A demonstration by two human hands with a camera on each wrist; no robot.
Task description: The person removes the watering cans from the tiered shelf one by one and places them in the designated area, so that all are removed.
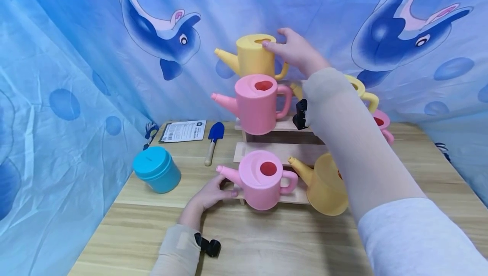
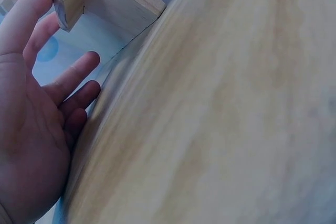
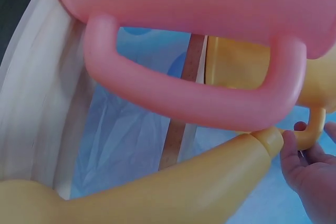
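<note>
My right hand [image 1: 297, 51] is at the back on a yellow watering can [image 1: 256, 60], the thumb by its top opening. In the right wrist view the fingers [image 3: 290, 153] are round its handle [image 3: 311, 139]. My left hand [image 1: 209, 193] pinches the left end of the low wooden step shelf [image 2: 123, 6] between thumb and forefinger, the other fingers loose. On the shelf stand a pink watering can [image 1: 256, 106] halfway up, and a lower pink one [image 1: 261, 187] beside a yellow one [image 1: 324, 191]. My right forearm partly hides another yellow can [image 1: 356, 84] and a pink one [image 1: 382, 120].
Left of the shelf lie a toy shovel [image 1: 215, 138] with a blue blade and a printed packet [image 1: 184, 131]. A lidded blue tub [image 1: 157, 170] stands near the wooden table's [image 1: 267, 246] left edge. A blue dolphin-print curtain [image 1: 95, 34] hangs behind and at the sides.
</note>
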